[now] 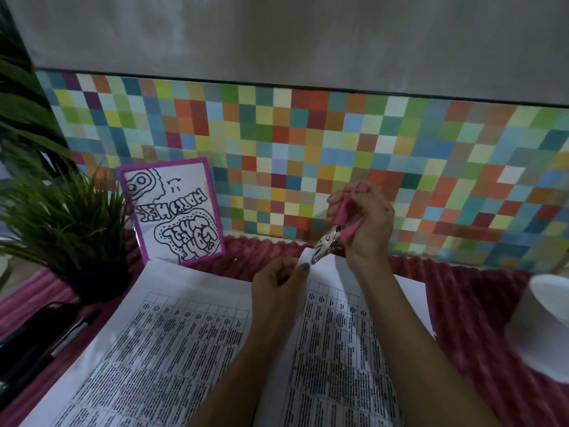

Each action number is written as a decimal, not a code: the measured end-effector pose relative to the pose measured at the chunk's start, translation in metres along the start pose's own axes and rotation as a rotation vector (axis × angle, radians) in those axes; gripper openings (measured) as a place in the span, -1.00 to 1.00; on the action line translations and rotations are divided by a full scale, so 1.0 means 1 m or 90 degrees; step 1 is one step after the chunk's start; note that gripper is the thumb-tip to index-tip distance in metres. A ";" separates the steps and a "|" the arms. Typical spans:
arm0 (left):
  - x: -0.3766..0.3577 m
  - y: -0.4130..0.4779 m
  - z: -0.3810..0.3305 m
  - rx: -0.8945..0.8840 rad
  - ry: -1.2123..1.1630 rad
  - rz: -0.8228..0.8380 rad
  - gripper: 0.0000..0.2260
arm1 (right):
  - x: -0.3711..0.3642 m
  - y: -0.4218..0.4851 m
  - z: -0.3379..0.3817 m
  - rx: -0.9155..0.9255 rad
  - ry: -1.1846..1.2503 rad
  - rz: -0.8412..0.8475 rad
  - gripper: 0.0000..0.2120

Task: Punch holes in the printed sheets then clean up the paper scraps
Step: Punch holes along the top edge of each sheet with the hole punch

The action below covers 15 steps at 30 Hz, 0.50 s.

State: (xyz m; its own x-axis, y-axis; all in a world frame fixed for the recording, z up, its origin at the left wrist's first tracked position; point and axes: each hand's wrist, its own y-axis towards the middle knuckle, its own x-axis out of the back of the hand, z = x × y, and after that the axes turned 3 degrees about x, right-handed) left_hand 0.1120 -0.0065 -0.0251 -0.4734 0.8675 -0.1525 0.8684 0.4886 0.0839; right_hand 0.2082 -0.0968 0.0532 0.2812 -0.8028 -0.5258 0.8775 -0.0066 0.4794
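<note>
Only illegible tabular print on sheet (338, 334), punch (327, 239) at corner

Sheets (172, 349) lie on the cloth (480, 306) — plant (70, 229) left, cup (542, 325) right, card (174, 211) behind.

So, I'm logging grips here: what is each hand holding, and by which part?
The right hand grips the hole punch by its pink handles; the left hand pinches the printed sheet at its top corner.
</note>
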 end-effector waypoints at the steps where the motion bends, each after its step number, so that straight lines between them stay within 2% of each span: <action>1: 0.000 0.000 0.000 -0.007 0.003 0.001 -0.90 | -0.001 -0.001 0.000 0.001 -0.003 0.000 -0.88; 10: -0.001 -0.001 -0.002 -0.029 0.014 0.003 -0.89 | -0.002 -0.002 -0.004 0.024 0.042 -0.045 -0.86; 15: 0.000 -0.003 -0.004 -0.051 0.025 0.013 -0.89 | -0.002 -0.004 -0.002 0.045 0.002 -0.089 -0.88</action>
State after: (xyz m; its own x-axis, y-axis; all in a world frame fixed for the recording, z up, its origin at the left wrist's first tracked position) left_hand 0.1089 -0.0071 -0.0217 -0.4629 0.8794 -0.1110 0.8641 0.4756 0.1648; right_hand 0.2043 -0.0938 0.0512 0.1600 -0.7888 -0.5935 0.8784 -0.1605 0.4502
